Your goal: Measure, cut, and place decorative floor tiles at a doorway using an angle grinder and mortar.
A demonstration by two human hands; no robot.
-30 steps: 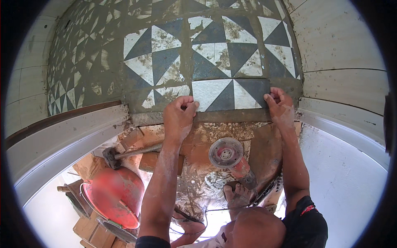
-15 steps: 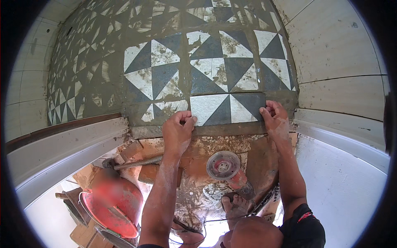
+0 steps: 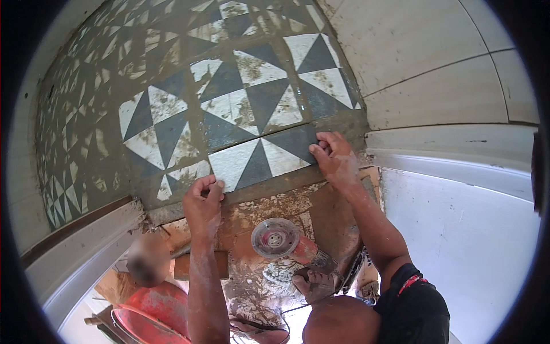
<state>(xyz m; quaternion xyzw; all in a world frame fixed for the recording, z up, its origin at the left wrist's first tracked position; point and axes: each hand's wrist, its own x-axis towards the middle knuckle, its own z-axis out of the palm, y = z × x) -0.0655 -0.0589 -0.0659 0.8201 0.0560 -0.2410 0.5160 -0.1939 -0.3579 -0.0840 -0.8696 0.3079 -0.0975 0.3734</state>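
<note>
A cut strip of floor tile (image 3: 260, 163), patterned in white and dark grey triangles, lies along the near edge of the tiled floor. At its left end, my left hand (image 3: 203, 198) is closed with thumb and fingertips on the corner. My right hand (image 3: 335, 159) pinches the opposite end. Beyond the strip sit laid tiles (image 3: 243, 106) of the same pattern, smeared with grey grout or mortar. A thin dark gap runs between the strip and these tiles. The fingertips' undersides are hidden.
An angle grinder (image 3: 276, 237) with a round disc lies on the dirty floor near my foot. A red bucket (image 3: 154, 312) stands at lower left. White door frame pieces (image 3: 86, 246) flank the threshold, and a light tiled wall (image 3: 435, 86) rises at right.
My view has turned, so the floor and strip appear tilted and shifted left. Both hands keep their hold on the strip's ends; its place against the laid tiles looks much the same.
</note>
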